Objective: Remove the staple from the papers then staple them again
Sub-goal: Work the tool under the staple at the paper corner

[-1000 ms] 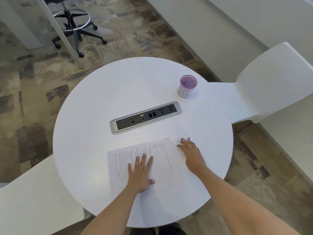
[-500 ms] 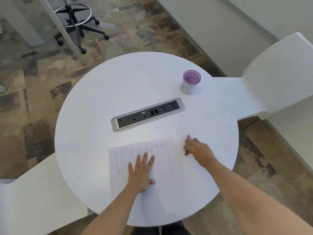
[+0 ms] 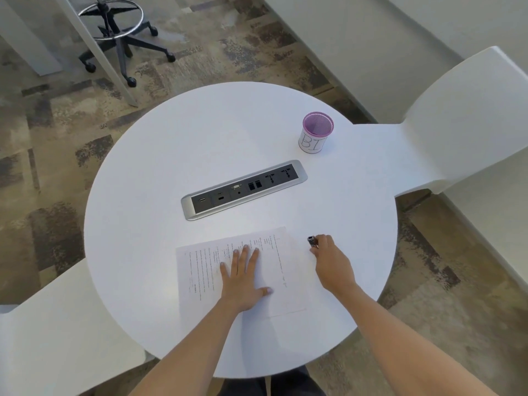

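Observation:
Printed white papers [image 3: 200, 267] lie flat near the front of the round white table [image 3: 200, 132]. My left hand [image 3: 243, 278] presses on the middle of them, fingers spread, holding nothing. Just off the papers' right edge, my right hand [image 3: 331, 261] is closed around a small tool, likely the staple remover [image 3: 312, 241]. Only its dark tip pokes out past my fingers, close to the tabletop. I cannot make out a staple on the papers. No stapler is in sight.
A grey power and data strip [image 3: 244, 190] is set into the table's centre. A purple mesh cup [image 3: 317, 132] with a white label stands at the back right. White chairs flank the table on the right [image 3: 457, 124] and left [image 3: 57, 324]. A wheeled stool [image 3: 120, 32] stands beyond.
My right hand went from touching the small pink tool with its fingertips to closing around it and turning it on end. My left hand stayed flat on the papers.

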The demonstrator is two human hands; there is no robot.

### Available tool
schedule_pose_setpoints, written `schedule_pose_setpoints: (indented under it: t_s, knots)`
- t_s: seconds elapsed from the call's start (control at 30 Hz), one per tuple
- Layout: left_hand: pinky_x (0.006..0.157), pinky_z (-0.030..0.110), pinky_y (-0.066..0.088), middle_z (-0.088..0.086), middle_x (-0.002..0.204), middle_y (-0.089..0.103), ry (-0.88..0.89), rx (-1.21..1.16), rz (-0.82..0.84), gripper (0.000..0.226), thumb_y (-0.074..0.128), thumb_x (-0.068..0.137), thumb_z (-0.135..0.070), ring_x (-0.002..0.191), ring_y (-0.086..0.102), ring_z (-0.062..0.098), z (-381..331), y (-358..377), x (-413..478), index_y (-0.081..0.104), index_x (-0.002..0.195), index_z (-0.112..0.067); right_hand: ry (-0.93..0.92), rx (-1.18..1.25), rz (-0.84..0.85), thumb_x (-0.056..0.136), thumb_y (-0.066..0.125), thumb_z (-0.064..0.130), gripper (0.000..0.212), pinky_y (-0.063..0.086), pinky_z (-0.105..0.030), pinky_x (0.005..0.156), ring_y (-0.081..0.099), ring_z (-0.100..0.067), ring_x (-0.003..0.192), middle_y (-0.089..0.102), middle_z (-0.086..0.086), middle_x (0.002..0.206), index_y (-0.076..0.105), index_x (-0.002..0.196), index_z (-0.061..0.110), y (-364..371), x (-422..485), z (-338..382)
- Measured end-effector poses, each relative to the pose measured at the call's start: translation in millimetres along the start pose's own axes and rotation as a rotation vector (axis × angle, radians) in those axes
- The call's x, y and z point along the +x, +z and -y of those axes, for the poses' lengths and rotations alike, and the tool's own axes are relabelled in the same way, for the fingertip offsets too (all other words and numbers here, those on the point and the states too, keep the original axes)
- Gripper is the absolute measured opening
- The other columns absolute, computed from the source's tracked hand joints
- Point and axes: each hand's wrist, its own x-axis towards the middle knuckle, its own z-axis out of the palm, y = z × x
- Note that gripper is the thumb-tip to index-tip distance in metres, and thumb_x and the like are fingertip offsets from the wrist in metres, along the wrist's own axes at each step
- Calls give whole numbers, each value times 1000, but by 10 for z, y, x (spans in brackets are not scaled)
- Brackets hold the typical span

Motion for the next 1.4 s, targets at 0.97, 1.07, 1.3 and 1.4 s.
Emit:
schedule_pose_setpoints:
  t_s: [0.97,1.07,1.3,1.4]
  knots:
    - [101,63,-30,0,138,-58,301,341,180,120,47,73,-85,124,-55,28,-75,279,92,-46,133,-39,485,775,-182,104,37,32,20,36,-20,66,49,-7,76,52,4,87,50,92,22,467,-1037,534]
    - [92,57,-39,0,139,-58,366,380,181,119,47,74,-84,122,-57,27,-65,328,28,-45,135,-39,518,728,-154,102,44,25,9,39,-22,67,53,-13,82,54,3,93,52,99,21,564,-1057,559]
    - [90,52,-40,-4,142,-52,374,350,167,125,56,71,-81,129,-50,25,-139,287,7,-36,142,-36,516,526,-154,96,57,21,6,48,-32,73,55,-17,86,54,4,94,55,100,17,691,-1092,528]
    - [98,56,-34,-6,146,-49,359,314,168,125,59,68,-81,133,-46,22,-180,286,40,-30,147,-40,492,477,-179,94,58,20,11,43,-27,71,56,-17,86,54,6,92,56,104,18,708,-1046,479]
